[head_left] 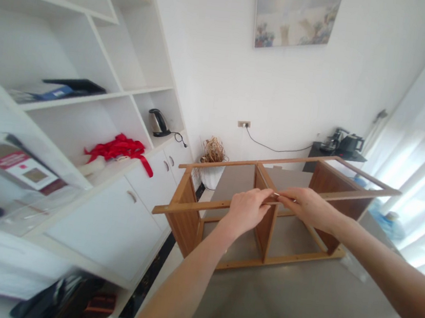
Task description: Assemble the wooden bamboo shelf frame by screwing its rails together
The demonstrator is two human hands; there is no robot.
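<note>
A wooden shelf frame [226, 204] lies on its side on the grey table [314, 305], its middle divider board [262, 214] standing upright. My left hand [247, 209] is closed over the near top rail where the divider meets it. What its fingertips pinch is hidden. Just to the right, my right hand [311, 208] is closed in a pinch, with a thin silvery metal rod [287, 198] showing between its fingers. The rod's tip points at the left fingertips. Both hands almost touch above the joint.
White cabinets with shelves [108, 218] line the left, holding red ribbon [121, 149], an electric kettle [158, 123] and a box [27, 170]. Beyond the table stand a pot of dried plants [213, 150] and a black stand [316, 151] with another kettle. Plastic bottles [390, 222] lie by the curtain.
</note>
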